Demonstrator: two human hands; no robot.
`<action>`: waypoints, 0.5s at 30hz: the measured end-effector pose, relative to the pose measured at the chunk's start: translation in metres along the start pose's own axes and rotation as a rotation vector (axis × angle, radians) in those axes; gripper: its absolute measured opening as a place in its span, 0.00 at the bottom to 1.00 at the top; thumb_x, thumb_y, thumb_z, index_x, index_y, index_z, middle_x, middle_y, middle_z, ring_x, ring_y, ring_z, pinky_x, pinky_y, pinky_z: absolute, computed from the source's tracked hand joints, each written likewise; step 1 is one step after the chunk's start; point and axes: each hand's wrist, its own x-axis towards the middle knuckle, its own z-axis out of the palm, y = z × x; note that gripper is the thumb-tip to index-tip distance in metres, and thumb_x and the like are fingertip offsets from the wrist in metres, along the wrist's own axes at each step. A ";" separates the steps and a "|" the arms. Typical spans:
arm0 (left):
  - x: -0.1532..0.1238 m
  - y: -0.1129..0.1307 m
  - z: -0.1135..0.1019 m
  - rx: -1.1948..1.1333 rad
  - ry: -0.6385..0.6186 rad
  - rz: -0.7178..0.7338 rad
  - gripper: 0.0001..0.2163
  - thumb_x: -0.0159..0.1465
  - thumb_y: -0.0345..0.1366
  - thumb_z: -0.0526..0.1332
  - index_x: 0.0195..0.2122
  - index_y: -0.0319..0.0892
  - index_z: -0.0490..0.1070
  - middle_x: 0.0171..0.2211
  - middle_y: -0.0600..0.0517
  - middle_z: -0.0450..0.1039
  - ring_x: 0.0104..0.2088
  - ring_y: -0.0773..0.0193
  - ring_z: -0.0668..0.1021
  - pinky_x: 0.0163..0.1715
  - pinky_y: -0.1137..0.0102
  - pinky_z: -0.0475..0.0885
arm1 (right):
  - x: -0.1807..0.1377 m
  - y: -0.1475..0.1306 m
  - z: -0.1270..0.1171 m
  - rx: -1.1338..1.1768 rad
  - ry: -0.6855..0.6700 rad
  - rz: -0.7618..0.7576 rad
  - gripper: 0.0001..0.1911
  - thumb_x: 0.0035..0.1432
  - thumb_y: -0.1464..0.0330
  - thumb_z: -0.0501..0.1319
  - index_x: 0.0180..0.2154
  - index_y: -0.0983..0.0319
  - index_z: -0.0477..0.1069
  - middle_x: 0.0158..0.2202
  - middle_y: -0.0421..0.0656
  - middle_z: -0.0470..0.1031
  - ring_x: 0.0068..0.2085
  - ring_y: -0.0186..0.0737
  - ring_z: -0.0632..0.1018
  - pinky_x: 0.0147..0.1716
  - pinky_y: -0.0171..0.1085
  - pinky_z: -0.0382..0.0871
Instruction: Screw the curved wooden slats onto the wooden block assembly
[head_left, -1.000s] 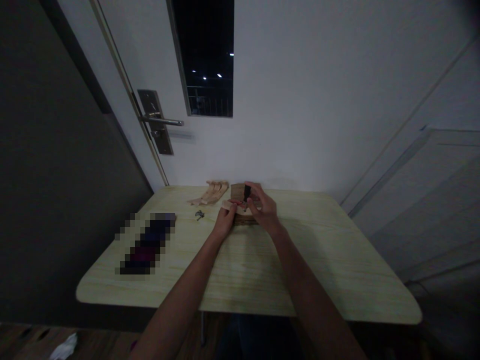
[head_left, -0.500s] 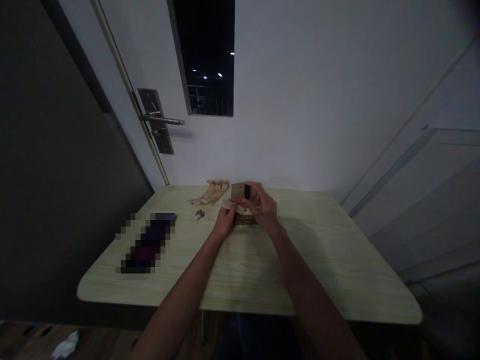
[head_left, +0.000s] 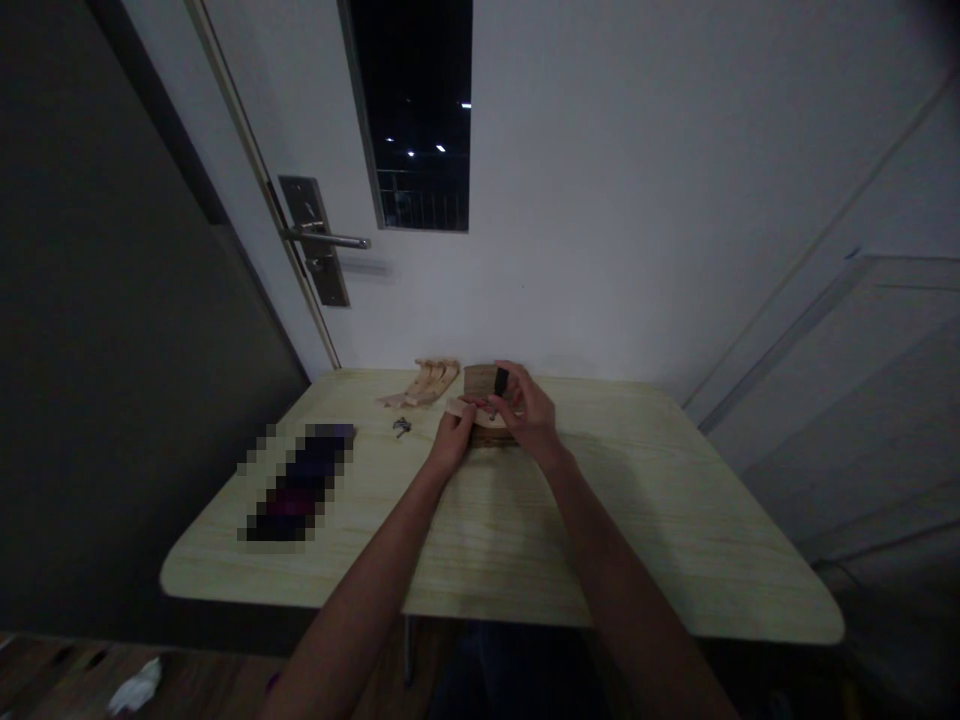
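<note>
At the far middle of the table, my left hand point(head_left: 453, 437) is closed on the left end of a pale curved wooden piece point(head_left: 459, 407), thumb on top. My right hand point(head_left: 534, 415) bends over the right end of that piece. Its fingers pinch a small black block-like thing point(head_left: 501, 381), whose kind I cannot make out. Something thin and red point(head_left: 480, 403) lies between the hands, partly hidden by fingers. A small metal fastener point(head_left: 493, 416) shows at the wooden piece. Beneath and behind is a brown wooden body point(head_left: 496, 438), mostly covered by my hands.
Pale curved wooden parts point(head_left: 431, 382) lie at the back left. Several small metal screws point(head_left: 402, 427) sit in a heap near my left hand. A blurred dark object point(head_left: 304, 485) rests on the left of the table point(head_left: 480, 560). A white door with a handle point(head_left: 330, 240) stands behind.
The black thing in my right hand has tilted and shifted slightly to the right. My left hand keeps its hold on the pale wooden piece. The whole view has moved a little.
</note>
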 end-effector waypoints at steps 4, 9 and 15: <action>-0.001 0.002 0.000 0.011 -0.002 -0.009 0.13 0.61 0.46 0.59 0.35 0.41 0.71 0.35 0.50 0.76 0.40 0.60 0.76 0.46 0.67 0.68 | 0.001 -0.001 0.000 -0.036 0.002 -0.042 0.23 0.60 0.57 0.61 0.56 0.54 0.66 0.50 0.43 0.76 0.42 0.41 0.78 0.45 0.41 0.74; -0.001 0.002 -0.001 0.031 -0.018 -0.007 0.14 0.61 0.47 0.58 0.34 0.40 0.72 0.34 0.49 0.77 0.39 0.60 0.76 0.45 0.67 0.68 | 0.000 -0.003 -0.004 -0.021 -0.039 -0.093 0.23 0.66 0.60 0.52 0.61 0.52 0.61 0.55 0.42 0.74 0.43 0.40 0.79 0.47 0.42 0.74; 0.000 0.002 -0.001 0.024 -0.027 0.022 0.14 0.61 0.48 0.58 0.33 0.40 0.71 0.34 0.49 0.77 0.39 0.59 0.76 0.45 0.66 0.69 | 0.000 0.003 -0.002 0.050 -0.071 -0.054 0.23 0.66 0.60 0.54 0.62 0.49 0.61 0.54 0.41 0.74 0.44 0.41 0.79 0.44 0.42 0.76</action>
